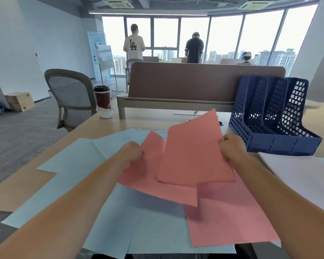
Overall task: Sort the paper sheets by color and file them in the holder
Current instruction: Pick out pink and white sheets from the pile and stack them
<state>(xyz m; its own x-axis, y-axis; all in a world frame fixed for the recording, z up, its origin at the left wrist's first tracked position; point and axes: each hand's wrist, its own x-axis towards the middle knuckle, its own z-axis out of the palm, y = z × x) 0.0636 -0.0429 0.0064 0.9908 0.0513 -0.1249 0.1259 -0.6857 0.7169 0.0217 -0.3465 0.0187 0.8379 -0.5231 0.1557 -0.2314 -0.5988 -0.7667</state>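
Forearms [73,202] stretch over the desk [26,187] as I sort. My left hand [132,153] grips the lower pink sheet [157,184] and my right hand [232,147] pinches the upper pink sheet [193,150]. A third pink sheet [228,221] lies flat on spread blue sheets [82,165], with white sheets [307,174] at right. Beyond, the holder [273,116] shows no paper, so filing looks unstarted.

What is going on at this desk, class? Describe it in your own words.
A person is sorting coloured paper. The left hand grips a lower pink sheet and the right hand pinches an upper pink sheet, both held above a third pink sheet and light blue sheets spread over the desk. The blue holder at the right looks empty.
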